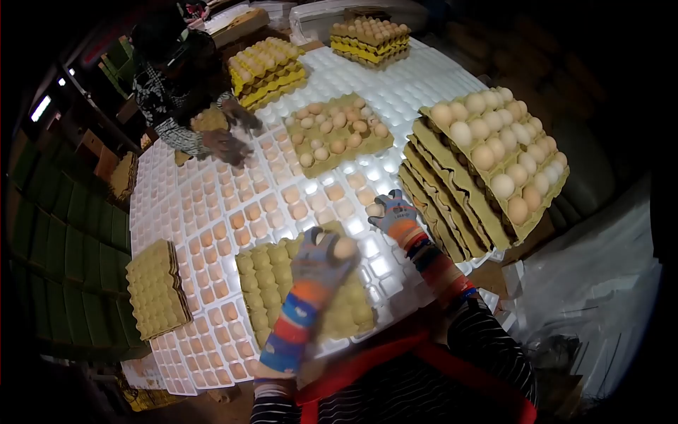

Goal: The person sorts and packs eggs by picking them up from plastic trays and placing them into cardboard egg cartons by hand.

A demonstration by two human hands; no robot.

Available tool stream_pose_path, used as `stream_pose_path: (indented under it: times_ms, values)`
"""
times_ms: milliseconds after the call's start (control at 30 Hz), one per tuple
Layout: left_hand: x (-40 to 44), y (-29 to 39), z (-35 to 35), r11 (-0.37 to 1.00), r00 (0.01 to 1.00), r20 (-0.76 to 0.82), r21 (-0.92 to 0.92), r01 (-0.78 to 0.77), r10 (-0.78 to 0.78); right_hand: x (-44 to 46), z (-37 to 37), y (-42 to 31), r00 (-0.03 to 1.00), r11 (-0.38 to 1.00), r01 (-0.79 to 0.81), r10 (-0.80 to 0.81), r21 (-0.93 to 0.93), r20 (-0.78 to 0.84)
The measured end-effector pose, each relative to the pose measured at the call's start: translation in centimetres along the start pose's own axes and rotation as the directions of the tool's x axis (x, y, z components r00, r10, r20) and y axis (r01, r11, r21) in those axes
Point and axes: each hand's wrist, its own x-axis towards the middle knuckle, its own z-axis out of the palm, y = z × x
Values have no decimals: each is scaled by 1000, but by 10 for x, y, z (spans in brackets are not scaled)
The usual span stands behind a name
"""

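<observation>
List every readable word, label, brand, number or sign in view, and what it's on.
None legible.
Right hand's grey fabric glove: tiny print-like marks on the back, too small to read.
Left hand's grey fabric glove: blurred, no lettering readable.
White plastic egg trays and stacked brown pulp egg trays: no lettering discernible.

On the spread of packs (pixel 445 74), a right-edge stack (pixel 445 205) bears eggs (pixel 503 185) in its top tray; a far-edge stack (pixel 371 42) stands beyond; left of that — towards the far-left corner — is a third stack (pixel 272 78); before both lies a tray of eggs (pixel 371 147); a left-edge stack (pixel 157 290) and a near-edge tray (pixel 261 290) flank egg-filled packs.
</observation>
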Motion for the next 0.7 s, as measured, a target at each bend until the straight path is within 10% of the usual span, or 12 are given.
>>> stream_pose_path:
  times_ms: [167, 300, 500, 567, 633, 700]
  values:
    - [94, 6, 69, 856, 890, 453, 444, -264, 40, -34, -13, 13, 1000, 979, 5, -2, 203, -15]
    - [88, 27, 76, 883, 809, 587, 365, -295, 27, -46, -20, 18, 974, 997, 59, -70, 56, 216]
    - [70, 41, 86, 940, 661, 731, 322, -114, -170, -61, -26, 27, 995, 985, 87, -77, 147, -69]
    - [57, 24, 84, 975, 914, 387, -124, 182, -122, -72, -21, 23, 973, 976, 175, -151, 132, -174]
    - [47, 13, 103, 529, 807, 483, -612, 588, -339, -79, 12, 31, 918, 945, 321, -293, 65, -266]
    - [18, 9, 141, 385, 884, 309, -813, 437, -351, -81, 11, 34, 905, 941, 329, -290, 81, -311]
